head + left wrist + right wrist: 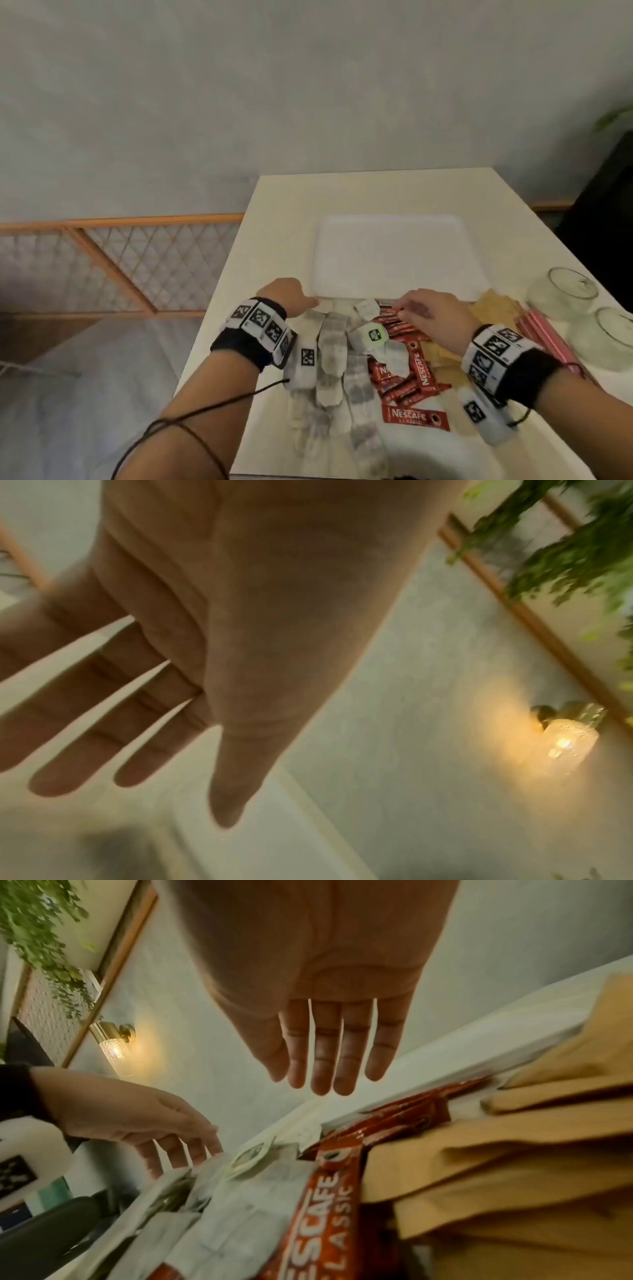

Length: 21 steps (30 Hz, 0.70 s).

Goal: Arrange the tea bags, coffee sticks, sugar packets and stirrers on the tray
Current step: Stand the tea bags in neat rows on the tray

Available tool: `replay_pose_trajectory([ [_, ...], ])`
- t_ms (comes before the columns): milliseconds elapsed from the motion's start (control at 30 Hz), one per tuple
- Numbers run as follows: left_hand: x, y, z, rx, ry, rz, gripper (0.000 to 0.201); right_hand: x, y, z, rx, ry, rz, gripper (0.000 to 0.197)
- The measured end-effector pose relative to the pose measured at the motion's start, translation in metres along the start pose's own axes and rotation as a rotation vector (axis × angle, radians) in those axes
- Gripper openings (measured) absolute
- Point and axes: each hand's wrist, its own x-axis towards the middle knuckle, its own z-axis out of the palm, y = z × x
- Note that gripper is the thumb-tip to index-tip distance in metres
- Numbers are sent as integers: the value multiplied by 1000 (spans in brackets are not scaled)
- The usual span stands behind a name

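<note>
An empty white tray (394,255) lies at the middle of the table. In front of it sits a heap: white tea bags (330,353), red Nescafe coffee sticks (416,416), brown sugar packets (493,308) and pink striped stirrers (544,339). My left hand (291,296) hovers over the tea bags at the tray's near left corner, fingers straight and spread, holding nothing. My right hand (428,315) is above the coffee sticks (342,1185), fingers straight together, empty. The right wrist view also shows the tea bags (219,1199), the sugar packets (514,1164) and the left hand (143,1123).
Two clear glass bowls (568,287) stand at the table's right edge. A wall lamp (565,739) glows on the grey wall. Green plant leaves (37,920) hang nearby. A wooden lattice rail (120,263) runs left of the table.
</note>
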Motion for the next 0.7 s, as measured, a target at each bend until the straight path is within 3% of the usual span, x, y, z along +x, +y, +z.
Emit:
replay_pose_trajectory([
  [100, 7, 2, 14, -25, -60, -67, 68, 9, -9, 10, -19, -30, 27, 13],
  [400, 16, 13, 46, -48, 122, -22, 50, 19, -16, 23, -11, -78, 29, 15],
  [500, 14, 18, 48, -125, 157, 86, 42, 22, -12, 24, 89, -45, 40, 15],
  [700, 4, 47, 25, -324, 166, 453, 34, 29, -13, 15, 137, -64, -50, 55],
])
